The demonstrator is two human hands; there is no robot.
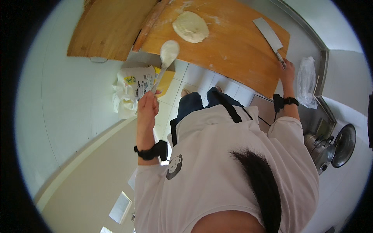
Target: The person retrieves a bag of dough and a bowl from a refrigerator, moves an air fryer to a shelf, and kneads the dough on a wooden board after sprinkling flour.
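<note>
My left hand (148,104) grips the handle of a large spoon (169,53) with white flour in its bowl. The spoon is raised in the air, near the left front edge of a wooden board (233,52). A flattened round of dough (191,27) lies on that board, with flour smears around it. At the board's right end lies a cleaver (268,34), its blade pointing away from me. My right hand (287,71) is at the cleaver's handle, by the board's edge; whether its fingers are closed around the handle cannot be told.
A wooden rolling pin (150,24) lies along the board's left side, beside a second wooden board (107,29). Below stand an open white sack (137,83) and a yellow box (167,81). At right are a clear plastic bag (306,83), a metal pot (323,153) and a lid (344,145).
</note>
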